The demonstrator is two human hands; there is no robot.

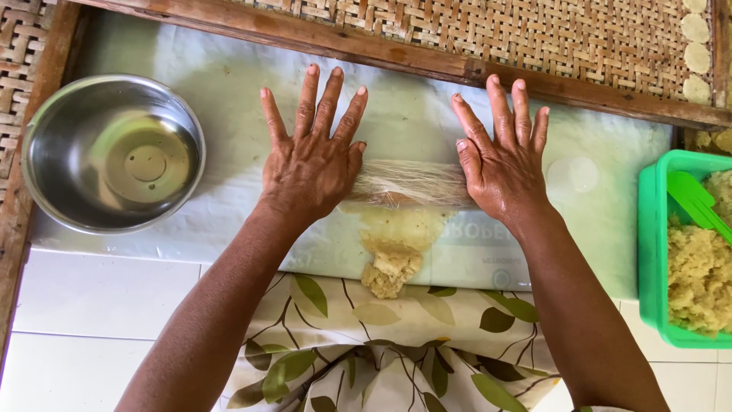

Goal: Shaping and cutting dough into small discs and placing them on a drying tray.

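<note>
Head camera: a clear rolling pin [412, 185] is pressed crosswise onto a flattened strip of pale yellow dough [395, 244], which lies on a plastic sheet [229, 99] spread over the floor. The left hand [313, 164] and the right hand [505, 164] are laid flat on the pin's two ends, fingers spread and straight, nothing gripped. An empty steel bowl [113, 152] is seen at left, a green tub [654, 252] of crumbly dough at right, woven trays beyond

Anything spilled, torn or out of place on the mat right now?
One thing: a lump of yellowish dough trails off the near edge of the plastic sheet toward the leaf-print cloth, below the roller under both hands. Bowl and green tub sit upright.
</note>
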